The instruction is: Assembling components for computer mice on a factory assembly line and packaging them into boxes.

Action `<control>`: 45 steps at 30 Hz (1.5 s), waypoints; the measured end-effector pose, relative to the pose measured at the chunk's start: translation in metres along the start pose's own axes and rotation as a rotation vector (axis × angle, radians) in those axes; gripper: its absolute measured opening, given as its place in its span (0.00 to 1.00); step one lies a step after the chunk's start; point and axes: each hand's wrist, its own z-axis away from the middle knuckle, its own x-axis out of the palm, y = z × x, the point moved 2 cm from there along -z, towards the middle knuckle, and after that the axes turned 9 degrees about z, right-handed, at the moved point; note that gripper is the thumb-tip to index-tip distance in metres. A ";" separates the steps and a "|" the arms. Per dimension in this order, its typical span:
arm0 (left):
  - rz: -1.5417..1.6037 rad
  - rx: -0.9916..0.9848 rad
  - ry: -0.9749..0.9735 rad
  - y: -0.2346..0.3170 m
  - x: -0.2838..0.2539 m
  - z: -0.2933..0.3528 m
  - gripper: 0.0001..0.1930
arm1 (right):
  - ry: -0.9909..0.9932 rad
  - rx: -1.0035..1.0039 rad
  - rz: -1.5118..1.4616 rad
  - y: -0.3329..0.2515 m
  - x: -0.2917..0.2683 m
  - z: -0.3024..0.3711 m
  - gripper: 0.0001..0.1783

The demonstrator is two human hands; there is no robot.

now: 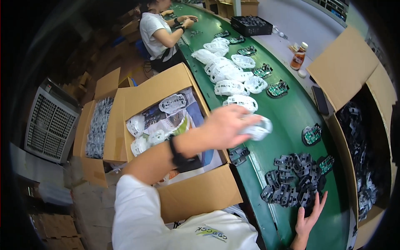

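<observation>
My left hand [225,127] reaches over the green belt, its fingers closed on a white plastic shell [262,128]. The held shell is smeared by motion. Just beyond it, a line of similar white shells [223,68] runs up the belt, several of them overlapping. My right hand [309,218] is at the near right, fingers spread, beside a heap of dark grey plastic parts [293,175]. Whether its fingertips touch the heap I cannot tell. A green circuit board in a black base [326,165] lies against the heap's right side; another such board [311,135] sits farther up.
An open cardboard box [200,183] with white shells and printed sheets stands left of the belt. Another box [356,162] holds dark parts on the right. A phone [320,100], a bottle [298,56] and a black crate [251,27] line the ledge. A co-worker [158,33] works farther up.
</observation>
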 end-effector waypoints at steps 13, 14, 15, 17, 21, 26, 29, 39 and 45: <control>-0.140 -0.587 -0.112 -0.047 -0.067 0.024 0.26 | 0.016 0.100 -0.069 0.015 -0.003 0.006 0.36; -0.252 -0.886 -0.245 -0.058 -0.091 0.049 0.29 | 0.021 0.103 -0.089 0.014 -0.003 0.005 0.35; -0.301 -1.025 -0.303 -0.064 -0.110 0.081 0.33 | 0.020 0.109 -0.129 0.013 -0.001 0.005 0.34; -0.332 -1.237 -0.355 -0.077 -0.114 0.156 0.42 | 0.004 0.077 -0.136 0.015 0.001 0.003 0.33; -0.364 -1.220 -0.368 -0.057 -0.072 0.207 0.54 | -0.009 0.074 -0.186 0.016 0.003 0.004 0.30; -0.262 -0.977 -0.150 -0.093 -0.080 0.224 0.49 | -0.009 0.088 -0.162 0.019 0.001 0.006 0.30; -0.111 -1.019 -0.180 -0.093 -0.084 0.203 0.48 | 0.005 0.141 -0.204 0.017 -0.001 0.006 0.30; -0.285 -0.374 0.111 -0.094 -0.062 -0.048 0.45 | 0.040 0.127 -0.133 0.006 -0.002 0.004 0.26; -0.370 -0.675 0.143 -0.223 -0.032 -0.106 0.54 | 0.071 0.192 -0.149 0.006 -0.001 0.002 0.27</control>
